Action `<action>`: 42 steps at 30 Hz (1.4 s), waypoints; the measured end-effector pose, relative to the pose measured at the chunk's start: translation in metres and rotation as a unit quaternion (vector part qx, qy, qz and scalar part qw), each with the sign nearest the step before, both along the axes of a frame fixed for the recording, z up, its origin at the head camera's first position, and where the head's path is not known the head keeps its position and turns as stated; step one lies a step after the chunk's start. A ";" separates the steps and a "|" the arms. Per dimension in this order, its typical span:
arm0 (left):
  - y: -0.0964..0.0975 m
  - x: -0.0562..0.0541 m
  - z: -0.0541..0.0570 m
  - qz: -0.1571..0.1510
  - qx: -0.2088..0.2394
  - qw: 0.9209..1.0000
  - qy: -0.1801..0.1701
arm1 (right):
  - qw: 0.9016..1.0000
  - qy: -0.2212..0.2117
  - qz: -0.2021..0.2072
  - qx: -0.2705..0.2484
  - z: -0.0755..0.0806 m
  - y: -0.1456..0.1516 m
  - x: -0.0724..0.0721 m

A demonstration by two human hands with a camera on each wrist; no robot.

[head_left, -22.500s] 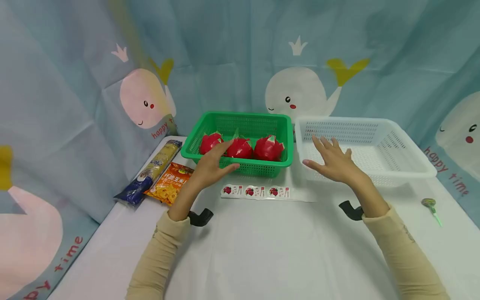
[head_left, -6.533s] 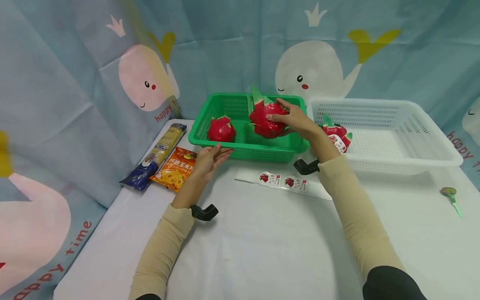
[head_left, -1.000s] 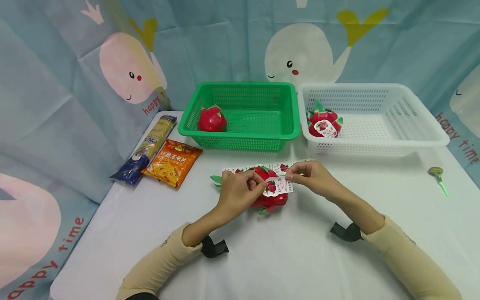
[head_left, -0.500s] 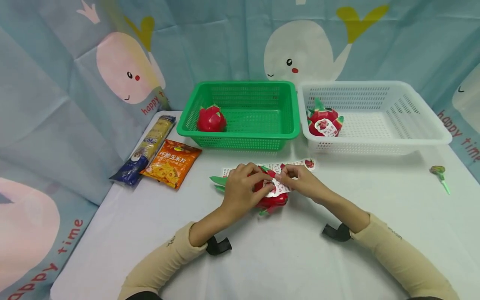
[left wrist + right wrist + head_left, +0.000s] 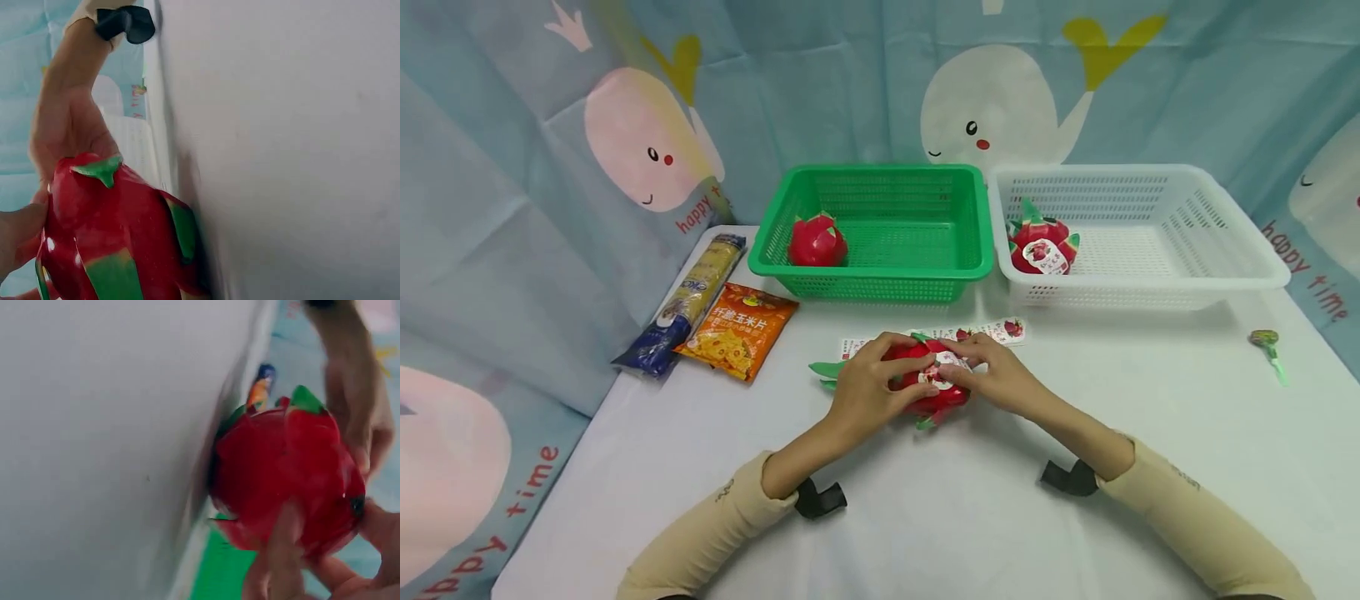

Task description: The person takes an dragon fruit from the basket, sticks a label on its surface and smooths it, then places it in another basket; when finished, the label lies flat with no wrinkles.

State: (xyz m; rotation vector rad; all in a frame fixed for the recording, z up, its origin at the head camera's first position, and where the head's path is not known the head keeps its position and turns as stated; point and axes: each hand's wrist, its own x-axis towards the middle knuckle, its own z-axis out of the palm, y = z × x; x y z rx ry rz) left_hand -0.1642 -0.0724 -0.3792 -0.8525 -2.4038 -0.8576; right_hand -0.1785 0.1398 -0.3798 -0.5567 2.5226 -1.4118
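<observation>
Dragon fruit point(image 5: 951, 396) lies on the white table point(image 5: 925, 517), my left hand point(image 5: 868, 379) gripping one side, my right hand point(image 5: 996, 375) the other, thumb on its label point(image 5: 932, 379). Uneven pressure could crease the label or roll the fruit onto the sticker strip point(image 5: 1013, 330) beyond.

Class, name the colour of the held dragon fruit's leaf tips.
Mostly green; the leaf tips show best in the left wrist view.

Shiny red dragon fruit point(image 5: 952, 399) with green leaf tips, lying sideways on the table point(image 5: 970, 517), left hand point(image 5: 867, 385) and right hand point(image 5: 1006, 380) holding it, white sticker point(image 5: 929, 377) on top
</observation>
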 end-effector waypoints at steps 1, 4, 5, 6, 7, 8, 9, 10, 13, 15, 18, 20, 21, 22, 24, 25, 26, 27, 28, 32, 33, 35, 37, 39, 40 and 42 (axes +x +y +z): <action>-0.001 0.000 0.000 0.000 0.001 1.000 0.001 | 0.999 -0.039 0.016 -0.025 -0.002 0.001 -0.002; -0.003 -0.001 -0.001 -0.002 0.009 1.000 -0.007 | 0.979 -0.155 0.049 -0.126 -0.011 0.007 -0.006; -0.004 -0.002 -0.001 -0.002 0.012 1.000 -0.009 | 0.972 -0.177 0.052 -0.146 -0.014 0.009 -0.007; -0.004 -0.002 -0.001 -0.003 0.016 1.000 -0.012 | 0.967 -0.193 0.054 -0.159 -0.016 0.010 -0.007; -0.004 -0.002 -0.001 -0.004 0.018 1.000 -0.015 | 0.968 -0.187 0.054 -0.161 -0.017 0.011 -0.005; -0.004 -0.002 -0.001 -0.006 0.019 1.000 -0.017 | 0.973 -0.165 0.053 -0.152 -0.017 0.011 -0.002; -0.004 -0.002 -0.001 -0.007 0.019 1.000 -0.018 | 0.981 -0.133 0.048 -0.132 -0.016 0.011 0.002; -0.004 -0.002 -0.002 -0.008 0.020 1.000 -0.018 | 0.990 -0.089 0.043 -0.098 -0.015 0.010 0.007; -0.004 -0.003 -0.002 -0.010 0.025 0.999 -0.020 | 0.999 0.040 0.023 0.000 -0.009 0.005 0.022; -0.005 -0.003 -0.002 -0.007 0.028 0.999 -0.020 | 0.995 0.093 0.017 0.038 -0.008 0.002 0.028; -0.005 -0.003 0.000 0.000 0.031 0.999 -0.024 | 0.987 0.147 0.010 0.059 -0.009 -0.001 0.032; -0.005 -0.003 0.000 0.002 0.030 0.999 -0.026 | 0.977 0.196 0.006 0.082 -0.009 -0.002 0.036; -0.005 -0.003 0.000 0.003 0.028 0.999 -0.025 | 0.969 0.224 0.006 0.099 -0.009 -0.003 0.038; -0.005 -0.004 0.000 0.003 0.028 0.999 -0.024 | 0.960 0.254 0.009 0.118 -0.009 -0.004 0.039; -0.005 -0.005 0.001 0.001 0.027 0.999 -0.017 | 0.945 0.296 0.016 0.141 -0.009 -0.005 0.041; -0.005 -0.005 0.001 0.000 0.027 1.000 -0.014 | 0.943 0.301 0.017 0.143 -0.008 -0.006 0.042; -0.006 -0.006 0.001 -0.002 0.028 1.000 -0.012 | 0.944 0.297 0.021 0.139 -0.008 -0.006 0.041; -0.006 -0.007 0.001 -0.003 0.028 1.000 -0.008 | 0.948 0.288 0.026 0.133 -0.008 -0.007 0.039; -0.006 -0.007 0.001 -0.004 0.030 1.000 -0.007 | 0.954 0.272 0.027 0.125 -0.007 -0.008 0.038; -0.008 -0.009 0.002 -0.010 0.031 0.999 -0.014 | 0.976 0.201 0.021 0.081 -0.007 -0.007 0.032; -0.008 -0.010 0.002 -0.011 0.030 0.999 -0.016 | 0.979 0.191 0.022 0.074 -0.008 -0.006 0.031; -0.008 -0.010 0.003 -0.010 0.023 0.999 -0.021 | 0.982 0.176 0.022 0.059 -0.009 -0.005 0.030; -0.008 -0.010 0.005 -0.008 0.014 1.000 -0.024 | 0.985 0.164 0.020 0.046 -0.011 -0.005 0.030; -0.008 -0.011 0.006 -0.007 0.002 1.000 -0.026 | 0.988 0.145 0.022 0.037 -0.013 -0.004 0.029; -0.009 -0.012 0.006 -0.010 -0.003 1.000 -0.029 | 0.990 0.136 0.022 0.038 -0.014 -0.003 0.029; -0.011 -0.014 0.007 -0.025 -0.010 0.999 -0.045 | 0.991 0.118 0.023 0.051 -0.014 0.000 0.030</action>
